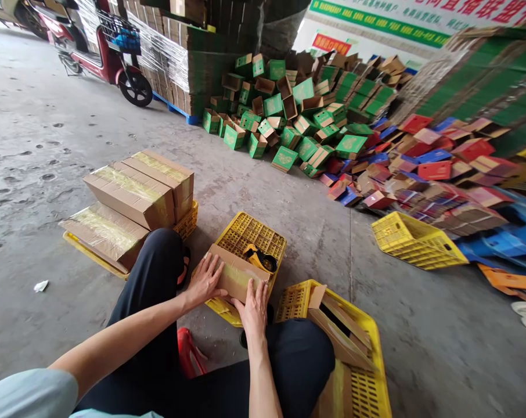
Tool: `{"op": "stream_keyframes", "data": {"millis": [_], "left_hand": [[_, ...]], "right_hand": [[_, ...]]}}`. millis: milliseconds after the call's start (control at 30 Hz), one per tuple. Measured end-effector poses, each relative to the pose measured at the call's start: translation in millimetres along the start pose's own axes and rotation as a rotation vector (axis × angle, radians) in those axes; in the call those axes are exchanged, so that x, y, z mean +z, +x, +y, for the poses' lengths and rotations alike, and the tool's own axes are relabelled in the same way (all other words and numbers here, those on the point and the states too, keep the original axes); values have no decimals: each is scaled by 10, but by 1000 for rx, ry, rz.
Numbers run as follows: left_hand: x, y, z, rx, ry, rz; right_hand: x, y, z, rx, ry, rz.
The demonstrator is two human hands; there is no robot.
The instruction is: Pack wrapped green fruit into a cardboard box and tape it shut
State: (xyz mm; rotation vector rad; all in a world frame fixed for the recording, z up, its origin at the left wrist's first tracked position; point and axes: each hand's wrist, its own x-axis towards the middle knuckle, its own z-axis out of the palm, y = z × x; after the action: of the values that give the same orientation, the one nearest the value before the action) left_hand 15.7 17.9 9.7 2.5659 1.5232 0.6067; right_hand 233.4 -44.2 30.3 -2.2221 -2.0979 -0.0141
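Both hands lie open over a taped cardboard box (pixel 241 278), fingers spread on its top; the left hand (pixel 205 283) is at one end and the right hand (pixel 253 307) at the other, the thumbs on the near side; the box rests on an upturned-looking yellow crate (pixel 242 225), near the edge closest to the person, so a harder push from one hand than the other could turn it askew or tip it towards the lap; the black-and-yellow tape dispenser (pixel 258 257) sits just beside the box's far side, and a shove that way could knock it off or bring its cutting edge, hidden here, near the fingers; the tape's hold at the seam cannot be judged, but a poorly pressed strip could lift; the knees crowd in on both sides, and a swing of the left one could jar the stacked taped boxes (pixel 132 188) next to it, while the right one is close to a yellow basket (pixel 378 377) holding a box with raised flaps (pixel 339 339); the floor (pixel 315 232) is grey, worn concrete, pitted at the left; beyond are a red scooter (pixel 111 65), a loose heap of green cartons (pixel 285 158), and red and blue cartons (pixel 435 170) spilling towards another yellow crate (pixel 404 238).
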Motion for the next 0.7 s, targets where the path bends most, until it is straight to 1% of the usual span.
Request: {"op": "stream_keyframes", "data": {"millis": [100, 200, 300, 433, 567, 700], "left_hand": [[-21, -25, 33, 19, 12, -15], [-44, -71, 84, 33, 11, -25], [-59, -106, 116, 56, -11, -39], [-71, -105, 112, 60, -36, -77], [-81, -84, 101, 52, -43, -90], [-118, -73, 123, 51, -49, -95]], "right_hand": [[-34, -44, -49, -15, -24, 13], [-72, -107, -157, 0, -37, 18], [-120, -153, -300, 9, -10, 16], [-216, -166, -456, -36, 51, -14], [-300, -163, -481, -68, 81, -35], [-309, -178, -473, -91, 80, -28]]}}
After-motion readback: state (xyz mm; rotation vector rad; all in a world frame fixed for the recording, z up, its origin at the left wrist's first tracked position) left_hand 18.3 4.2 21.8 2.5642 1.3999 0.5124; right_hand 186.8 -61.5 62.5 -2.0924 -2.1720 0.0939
